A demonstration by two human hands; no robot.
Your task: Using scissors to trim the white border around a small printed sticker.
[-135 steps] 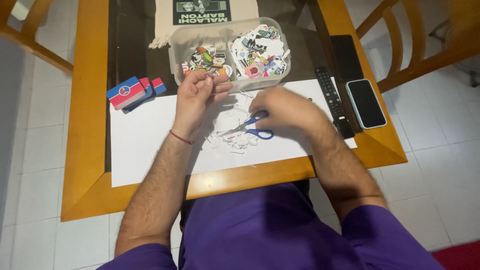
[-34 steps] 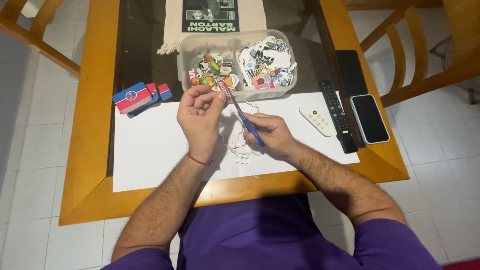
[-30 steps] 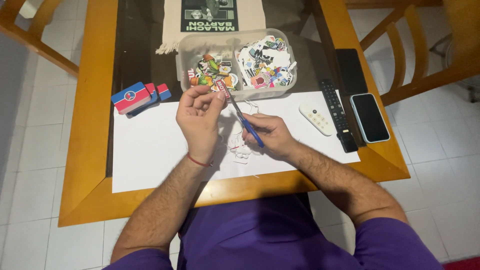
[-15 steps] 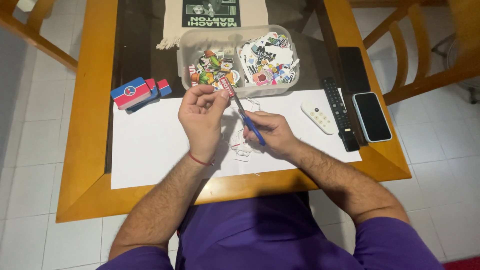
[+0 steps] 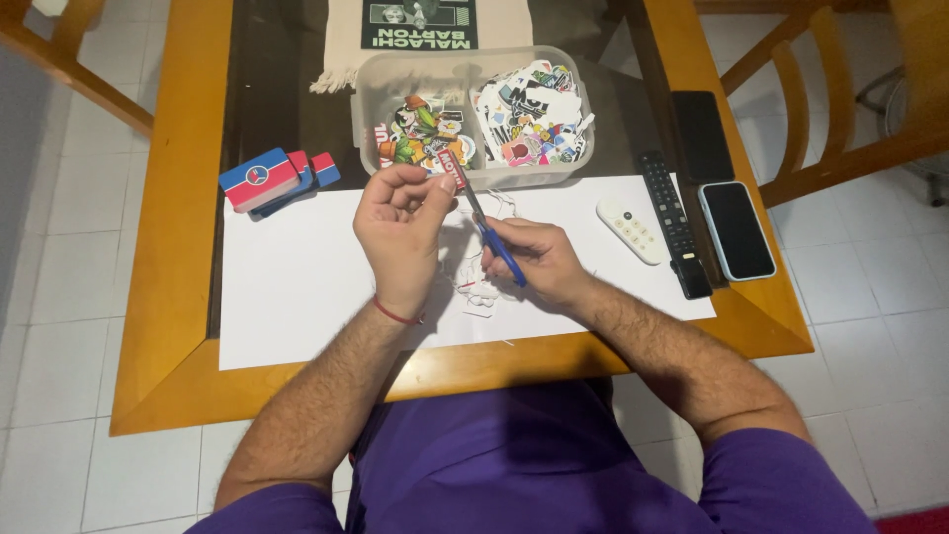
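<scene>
Step in hand, by the look of it: trimming a sticker. The left hand (image 5: pixel 400 232) is raised over the white paper sheet (image 5: pixel 297 287), its grip pinching a small red sticker (image 5: pixel 453 170) between thumb and fingertips, just in front of the clear plastic box (image 5: pixel 474 114). The right hand (image 5: pixel 534 259) has its grip pressed together around the blue handles of the scissors (image 5: pixel 491 234), whose blades point up toward the sticker; whether they touch it cannot be told. White trimmings (image 5: pixel 474 287) lie on the sheet between the 2 hands.

A further cut would likely call for turning the sticker to the blades while keeping fingertips out of their path.

Surroundings on the table (image 5: pixel 178 297): 3 red-and-blue cards (image 5: pixel 272 180) to the left; a white remote (image 5: pixel 633 231), a black remote (image 5: pixel 674 222) and 2 phones (image 5: pixel 736 229) to the right. The box of stickers stands close behind the hands.
</scene>
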